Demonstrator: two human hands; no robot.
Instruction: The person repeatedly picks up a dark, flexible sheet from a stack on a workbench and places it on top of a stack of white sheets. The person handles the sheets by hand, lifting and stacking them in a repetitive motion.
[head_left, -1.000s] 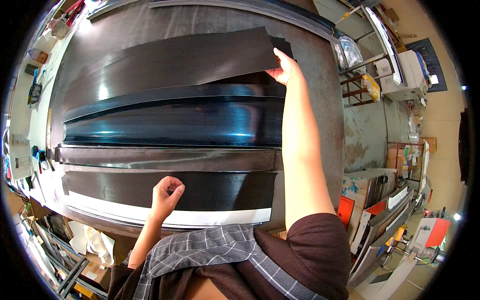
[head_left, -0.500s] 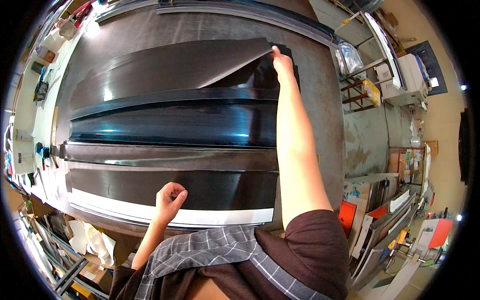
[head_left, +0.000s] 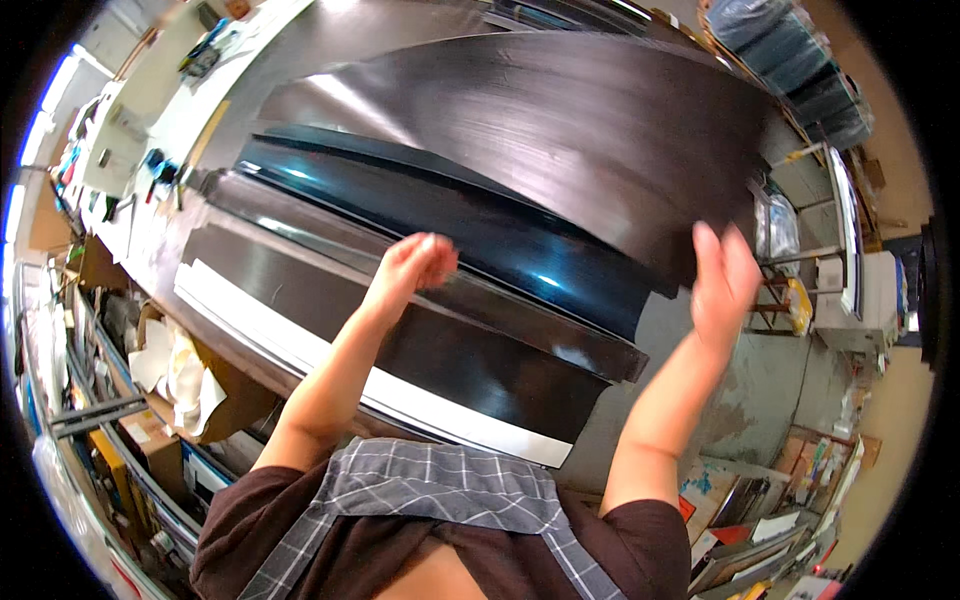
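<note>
The broad dark sheet [head_left: 570,130] lies on the table [head_left: 400,20], its right edge just beside the right hand's [head_left: 725,285] blurred fingers; I cannot tell whether they pinch it. The left hand's [head_left: 410,270] fingers curl loosely near the glossy blue-black sheet [head_left: 540,260], their closure unclear.

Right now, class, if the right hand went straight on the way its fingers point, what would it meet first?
The right hand would probably meet the large dark sheet first, near its right end; the depth between them is unclear.
</note>
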